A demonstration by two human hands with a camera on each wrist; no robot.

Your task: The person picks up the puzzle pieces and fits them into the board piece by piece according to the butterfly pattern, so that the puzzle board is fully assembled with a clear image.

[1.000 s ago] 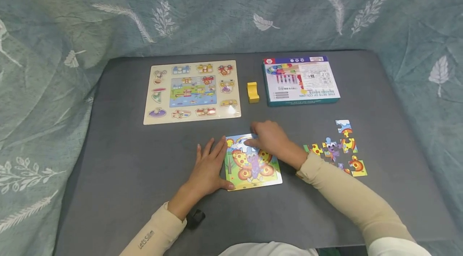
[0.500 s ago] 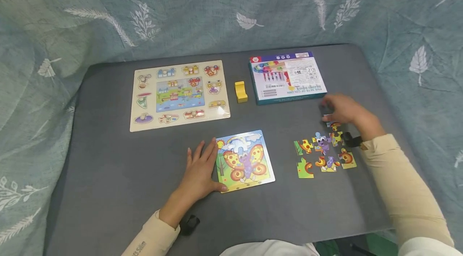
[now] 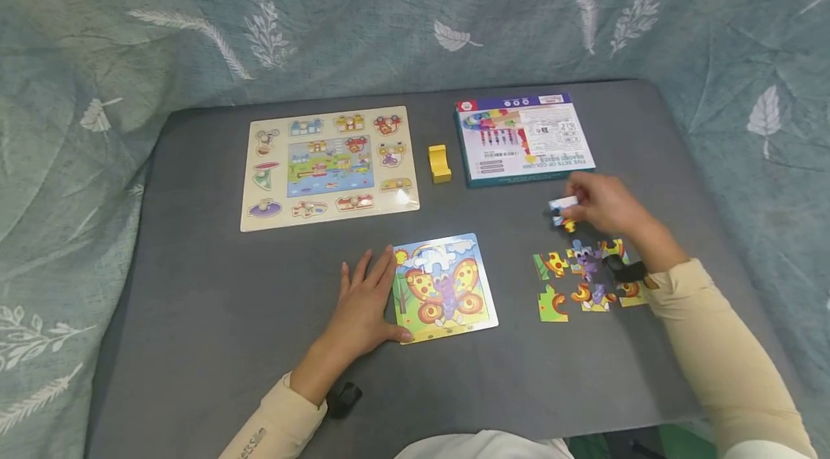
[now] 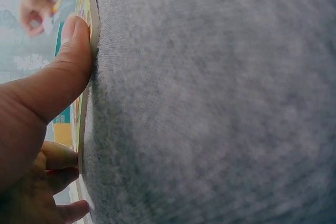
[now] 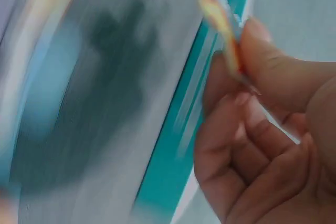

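A square butterfly jigsaw board (image 3: pixel 447 333) lies flat on the grey table, with a white, piece-shaped patch near its top. My left hand (image 3: pixel 365 304) rests spread along its left edge. In the left wrist view the thumb (image 4: pixel 73 59) lies over the rim and the fingertips touch the board's side. To the right, my right hand (image 3: pixel 604 204) pinches a blue, white and yellow puzzle piece (image 3: pixel 560 208) between thumb and fingers. The right wrist view shows this piece (image 5: pixel 224 24) tilted, edge nearly toward the camera. Several loose puzzle pieces (image 3: pixel 551 305) lie below that hand.
A boxed set (image 3: pixel 528 138) stands just beyond my right hand. Left of it are a yellow curved block (image 3: pixel 439 164) and a wooden knob puzzle (image 3: pixel 410 201). A leaf-patterned curtain (image 3: pixel 389 27) hangs behind the table.
My right hand has left the butterfly board, reached right to the loose pieces and picked up the top one, now shifted slightly left. The left hand stays at the board's edge.
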